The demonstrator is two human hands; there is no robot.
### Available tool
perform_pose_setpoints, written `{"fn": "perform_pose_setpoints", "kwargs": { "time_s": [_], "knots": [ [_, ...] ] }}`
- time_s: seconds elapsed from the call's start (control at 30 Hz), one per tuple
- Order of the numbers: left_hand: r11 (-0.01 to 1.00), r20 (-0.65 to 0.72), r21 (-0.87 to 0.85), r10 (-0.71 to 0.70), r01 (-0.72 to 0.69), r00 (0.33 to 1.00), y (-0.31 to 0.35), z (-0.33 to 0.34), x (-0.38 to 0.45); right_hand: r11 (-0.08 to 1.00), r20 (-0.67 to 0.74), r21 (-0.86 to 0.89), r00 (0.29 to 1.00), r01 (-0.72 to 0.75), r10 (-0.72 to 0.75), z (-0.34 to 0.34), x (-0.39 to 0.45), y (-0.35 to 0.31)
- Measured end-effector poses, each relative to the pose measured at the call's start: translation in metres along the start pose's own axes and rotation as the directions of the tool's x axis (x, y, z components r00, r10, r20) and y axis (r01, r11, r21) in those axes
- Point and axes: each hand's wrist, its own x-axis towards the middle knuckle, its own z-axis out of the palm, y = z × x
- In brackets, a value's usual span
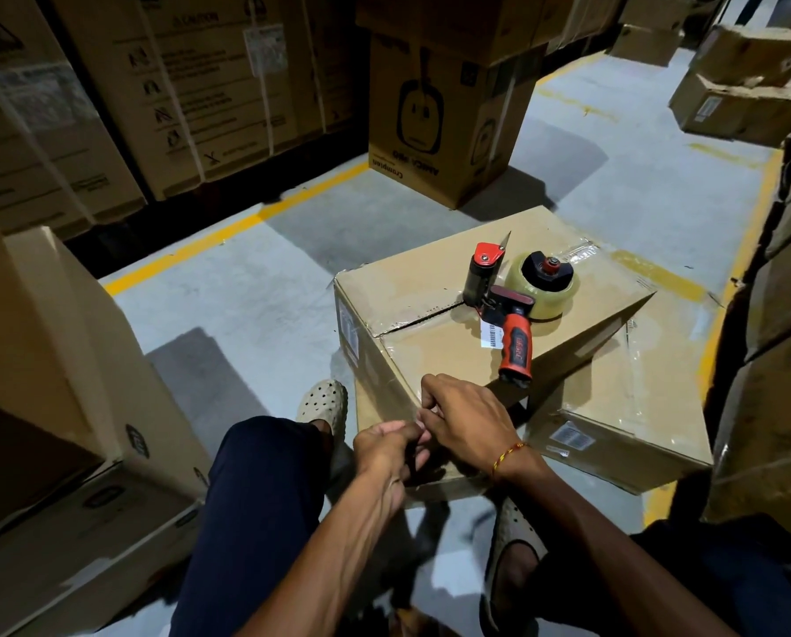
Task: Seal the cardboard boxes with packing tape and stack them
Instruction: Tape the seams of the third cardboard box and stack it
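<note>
Working at the near corner of the top box (453, 314), both hands sit close together, fingertips almost touching. Left hand (386, 445) has its fingers curled, seemingly pinching something thin, prob a loose tape end, but it's too small for me to confirm. Right hand (464, 420), w/ a thread band at the wrist, has fingers bent onto the box edge beside it; whether it's actually gripping tape I can't tell.

The top box rests skewed on a lower box (614, 434), overhanging it at the corner nearest me. Its centre seam looks open on the left part, w/ glossy tape over the rest. The tape dispenser (508, 310) lies on the top box, handle pointing toward me, roll away, untouched by either hand.

Risks, as I judge them: tugging at this corner could shift the skewed box and send the dispenser sliding off toward the floor (246, 291); the exposed blade sits close to where the hands would reach next; a loose tape end could fold on itself and stick badly, leaving the seam unsealed.

Count: 2 boxes in the working stack, 1 dispenser, 1 tape roll, 2 hands, 2 sandals visible. Many more cartons around; not counted.
</note>
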Motion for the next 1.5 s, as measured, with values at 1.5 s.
{"fn": "perform_pose_setpoints", "kwargs": {
  "time_s": [1.5],
  "knots": [
    [0.916,-0.192,0.104,0.4,-0.387,0.896,0.0,0.011,0.049,0.98,-0.013,-0.199,1.0,-0.023,0.021,0.019,0.033,-0.022]
  ]
}}
